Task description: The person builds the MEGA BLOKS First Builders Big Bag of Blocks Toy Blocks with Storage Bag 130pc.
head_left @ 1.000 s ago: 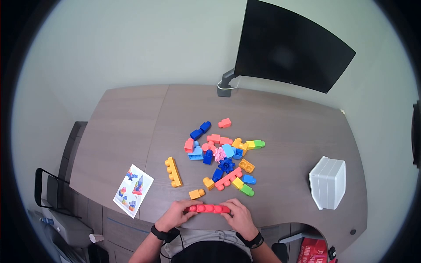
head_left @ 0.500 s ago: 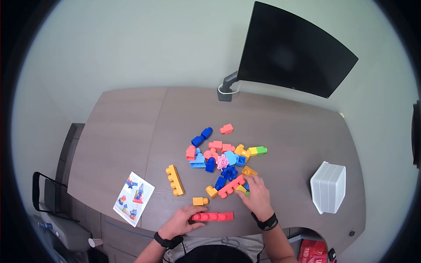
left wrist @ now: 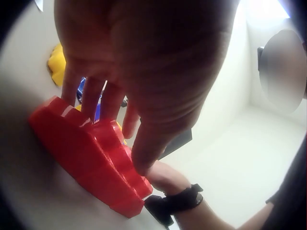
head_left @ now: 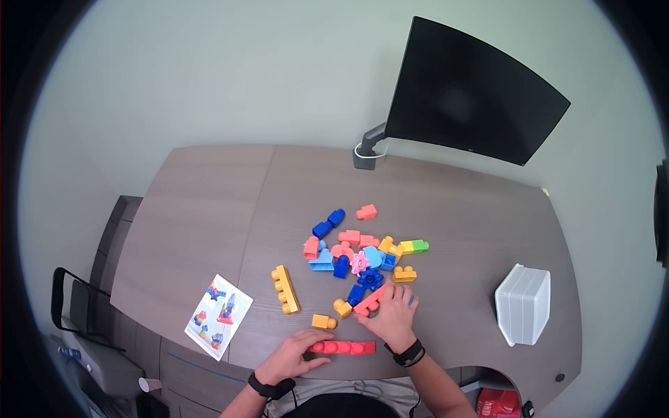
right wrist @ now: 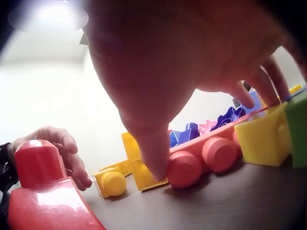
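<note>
the person's left hand [head_left: 289, 357] is set round the left end of a long, glossy red plastic brick with a row of rounded studs [head_left: 346, 347], which lies on the grey-brown wooden desk [head_left: 481, 216] close to the person; its fingers are along the far side and its thumb is on the near side, spread moderately wide, with no firm squeeze to be seen. the right hand [head_left: 394, 322] is over a long coral plastic brick with round studs [head_left: 366, 304] at the near right of the heap, thumb well apart from the fingers; in the right wrist view the thumb is at one end of that brick and the fingertips are by its other end, beside a yellow plastic block [right wrist: 261, 139] and a green plastic block [right wrist: 297, 127]. whether the right fingers grip anything cannot be told, since the hand covers the spot. next to the coral brick are a dark blue plastic gear [head_left: 371, 279], a pink plastic gear [head_left: 359, 263] and a small yellow-orange block [head_left: 342, 308]. a short orange block [head_left: 323, 321] lies just beyond the red brick, and a long yellow-orange studded brick [head_left: 284, 290] farther left. a printed picture sheet [head_left: 218, 317] is on the left, a white ribbed plastic bin [head_left: 523, 304] on the right.
</note>
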A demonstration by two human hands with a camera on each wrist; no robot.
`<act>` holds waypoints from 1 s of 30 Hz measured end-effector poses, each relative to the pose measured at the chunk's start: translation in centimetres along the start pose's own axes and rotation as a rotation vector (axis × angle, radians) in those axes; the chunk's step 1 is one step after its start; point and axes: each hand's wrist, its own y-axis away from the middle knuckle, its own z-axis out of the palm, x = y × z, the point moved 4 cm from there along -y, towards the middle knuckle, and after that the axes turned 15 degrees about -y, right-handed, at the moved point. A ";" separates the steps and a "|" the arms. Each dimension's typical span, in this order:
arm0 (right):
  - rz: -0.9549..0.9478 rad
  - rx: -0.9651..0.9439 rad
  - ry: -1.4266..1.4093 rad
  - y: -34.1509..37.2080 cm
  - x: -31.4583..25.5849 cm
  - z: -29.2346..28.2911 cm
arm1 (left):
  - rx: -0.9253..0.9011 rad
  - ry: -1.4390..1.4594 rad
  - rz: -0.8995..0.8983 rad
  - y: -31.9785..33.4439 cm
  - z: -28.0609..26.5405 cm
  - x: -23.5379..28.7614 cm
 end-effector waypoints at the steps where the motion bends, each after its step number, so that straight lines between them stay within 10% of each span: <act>1: -0.019 0.017 -0.017 0.0 0.0 -0.6 | -0.002 0.012 -0.006 0.1 -0.1 0.2; 9: -0.189 -0.024 -0.505 3.4 -3.1 -7.9 | 0.018 0.113 -0.118 0.8 -0.9 1.5; 18: -0.153 -0.110 -0.626 8.9 -6.6 -6.4 | 0.137 -0.024 0.222 0.3 -1.4 5.2; 30: -0.213 -0.165 -0.614 9.4 -4.0 -4.9 | 0.168 -0.004 -0.096 1.7 -1.2 1.3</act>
